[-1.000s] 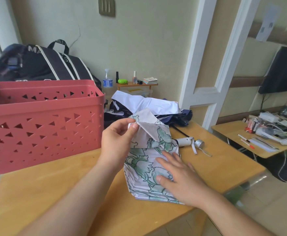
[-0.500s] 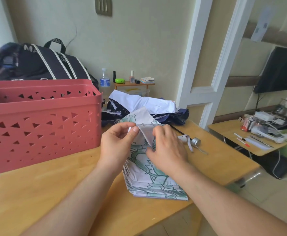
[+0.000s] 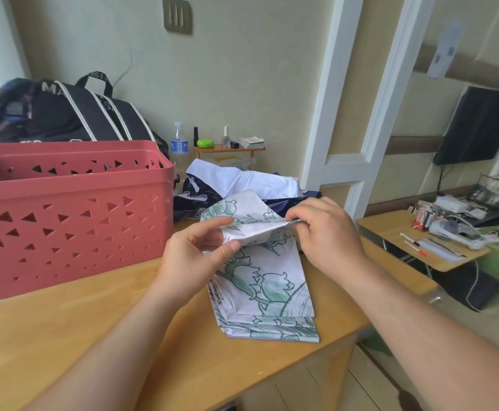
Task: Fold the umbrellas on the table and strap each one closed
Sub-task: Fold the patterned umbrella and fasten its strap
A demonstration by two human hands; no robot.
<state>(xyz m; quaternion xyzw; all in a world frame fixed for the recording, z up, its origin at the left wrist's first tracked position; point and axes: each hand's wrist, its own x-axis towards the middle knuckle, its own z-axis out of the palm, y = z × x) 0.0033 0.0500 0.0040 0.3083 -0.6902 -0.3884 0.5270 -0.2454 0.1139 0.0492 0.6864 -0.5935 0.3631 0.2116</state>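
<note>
A white umbrella with a green flower print (image 3: 266, 286) lies collapsed on the wooden table (image 3: 64, 330), its panels stacked flat toward the front edge. My left hand (image 3: 196, 256) pinches the left end of one raised canopy fold. My right hand (image 3: 325, 232) pinches the right end of the same fold, holding it stretched between both hands above the stack. Behind them lies a second umbrella, dark blue and white (image 3: 242, 185), loose and crumpled. My right hand hides the printed umbrella's handle.
A big red perforated basket (image 3: 73, 215) stands on the table's left half. A black bag (image 3: 64, 114) sits behind it. A small shelf with bottles (image 3: 227, 143) is against the wall. A lower side table with clutter (image 3: 438, 232) stands at the right.
My right hand left the flat stack, came up to the raised fold and took its right end. Both hands now hold the fold pulled out sideways. The camera moved closer.
</note>
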